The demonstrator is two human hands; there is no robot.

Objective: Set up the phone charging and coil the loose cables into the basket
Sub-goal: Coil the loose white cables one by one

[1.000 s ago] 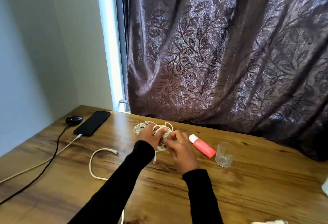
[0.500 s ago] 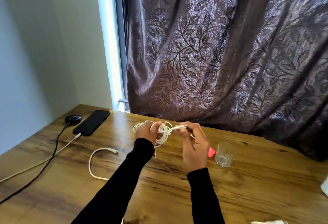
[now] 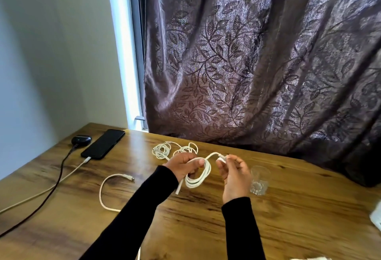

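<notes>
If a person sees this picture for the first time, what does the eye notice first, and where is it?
First, the two hands at the centre: the left hand holds a coiled white cable above the wooden table, and the right hand pinches its end. Behind hangs a big leaf-patterned curtain. Far left, a black phone lies plugged in.

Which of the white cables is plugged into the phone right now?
The long white cable at the table's left, its plug in the black phone. The coil in the left hand and the other white cables lie unplugged.
</notes>
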